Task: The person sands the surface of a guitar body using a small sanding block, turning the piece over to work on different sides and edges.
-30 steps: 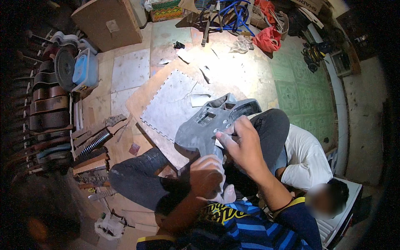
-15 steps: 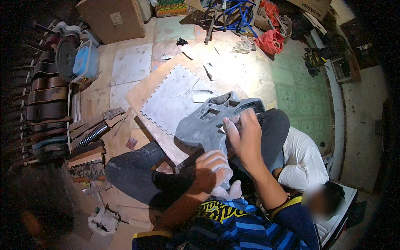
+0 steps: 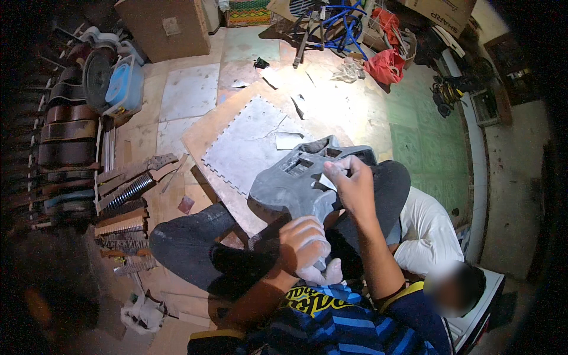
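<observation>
Just past my folded legs point(image 3: 195, 245) lies the pale mat point(image 3: 239, 139). Over my lap, its length running away from me, is the grey guitar body point(image 3: 275, 189). My left hand point(image 3: 305, 242) clamps its narrow near end; my right hand point(image 3: 354, 183), apart and nearer the cavities point(image 3: 300, 167), pinches a small white sheet point(image 3: 326, 181).

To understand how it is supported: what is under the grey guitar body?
Past the left edge of the grey guitar body, the pale mat shows below; beside its right end, the person's right knee. Its underside is covered, so what supports it cannot be told.
</observation>
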### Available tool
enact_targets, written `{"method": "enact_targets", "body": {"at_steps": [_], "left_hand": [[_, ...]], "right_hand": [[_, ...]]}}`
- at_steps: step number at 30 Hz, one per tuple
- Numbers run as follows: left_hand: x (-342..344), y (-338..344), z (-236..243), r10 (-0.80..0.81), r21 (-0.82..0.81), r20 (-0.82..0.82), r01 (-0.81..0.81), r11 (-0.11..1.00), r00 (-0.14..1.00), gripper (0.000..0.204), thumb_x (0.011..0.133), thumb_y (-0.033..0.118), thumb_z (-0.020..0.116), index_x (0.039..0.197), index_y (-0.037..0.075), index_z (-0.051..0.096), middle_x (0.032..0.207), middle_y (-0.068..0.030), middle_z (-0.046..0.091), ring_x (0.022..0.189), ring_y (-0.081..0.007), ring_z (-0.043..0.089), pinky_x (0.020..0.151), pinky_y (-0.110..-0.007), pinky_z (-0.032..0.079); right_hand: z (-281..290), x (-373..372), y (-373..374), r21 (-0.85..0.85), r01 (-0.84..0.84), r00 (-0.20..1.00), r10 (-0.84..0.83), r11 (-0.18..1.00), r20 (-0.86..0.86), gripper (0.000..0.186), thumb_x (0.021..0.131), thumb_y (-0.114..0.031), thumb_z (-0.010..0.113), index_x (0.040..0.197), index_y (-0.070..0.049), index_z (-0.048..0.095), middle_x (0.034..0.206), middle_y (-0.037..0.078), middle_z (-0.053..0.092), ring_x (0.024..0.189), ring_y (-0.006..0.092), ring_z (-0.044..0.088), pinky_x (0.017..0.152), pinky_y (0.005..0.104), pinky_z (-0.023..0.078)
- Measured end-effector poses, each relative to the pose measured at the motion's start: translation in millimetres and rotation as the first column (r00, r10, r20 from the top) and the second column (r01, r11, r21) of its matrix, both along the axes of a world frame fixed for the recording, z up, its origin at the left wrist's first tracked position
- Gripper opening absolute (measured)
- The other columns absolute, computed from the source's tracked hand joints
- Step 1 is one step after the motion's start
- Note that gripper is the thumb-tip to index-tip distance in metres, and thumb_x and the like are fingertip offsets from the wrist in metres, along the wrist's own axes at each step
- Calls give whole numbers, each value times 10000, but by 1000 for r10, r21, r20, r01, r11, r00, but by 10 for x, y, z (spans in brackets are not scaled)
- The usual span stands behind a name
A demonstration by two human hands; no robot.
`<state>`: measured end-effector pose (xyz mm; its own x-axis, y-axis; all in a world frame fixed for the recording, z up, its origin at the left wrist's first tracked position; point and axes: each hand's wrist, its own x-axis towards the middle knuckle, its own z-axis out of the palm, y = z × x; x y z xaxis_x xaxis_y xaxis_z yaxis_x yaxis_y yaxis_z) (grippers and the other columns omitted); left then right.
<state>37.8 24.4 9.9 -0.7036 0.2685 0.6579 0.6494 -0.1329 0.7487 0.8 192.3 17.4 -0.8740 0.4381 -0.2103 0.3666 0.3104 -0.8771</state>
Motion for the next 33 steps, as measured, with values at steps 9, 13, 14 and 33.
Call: {"method": "enact_targets", "body": {"at_steps": [9, 13, 14, 33], "left_hand": [[61, -44, -151, 16, 56, 59, -19, 998, 998, 205, 740, 226, 756, 715, 81, 615, 693, -61, 626, 736, -293, 665, 696, -401, 546], [22, -45, -136, -60, 35, 170, 54, 998, 984, 279, 765, 279, 676, 661, 47, 560, 646, -108, 585, 604, -311, 624, 623, -426, 546], [-2, -24, -238, -23, 112, 103, 11, 994, 994, 279, 718, 289, 690, 664, 44, 565, 644, -101, 588, 606, -304, 628, 628, -430, 549], [-1320, -52, -553, 468, -59, 652, -575, 816, 596, 367, 886, 187, 793, 1154, -41, 688, 1138, -96, 689, 1016, -184, 653, 940, -341, 497]], "right_hand": [[-76, 122, 0, 152, 63, 997, -56, 986, -51, 299, 908, -224, 770, 806, 34, 656, 743, 90, 694, 676, 104, 567, 628, 311, 483], [-202, 9, 101, 200, 46, 994, -26, 979, -102, 284, 878, -211, 790, 823, 26, 645, 748, 127, 666, 675, 193, 594, 656, 337, 495], [-252, -53, 168, 280, 22, 994, 8, 960, -106, 279, 866, -205, 796, 831, 24, 639, 749, 142, 654, 679, 233, 602, 666, 347, 499], [-546, 362, 199, -922, 236, 971, -101, 306, 215, 271, 934, -233, 637, 1134, -146, 477, 884, 2, 545, 679, 131, 557, 466, 263, 420]]}}
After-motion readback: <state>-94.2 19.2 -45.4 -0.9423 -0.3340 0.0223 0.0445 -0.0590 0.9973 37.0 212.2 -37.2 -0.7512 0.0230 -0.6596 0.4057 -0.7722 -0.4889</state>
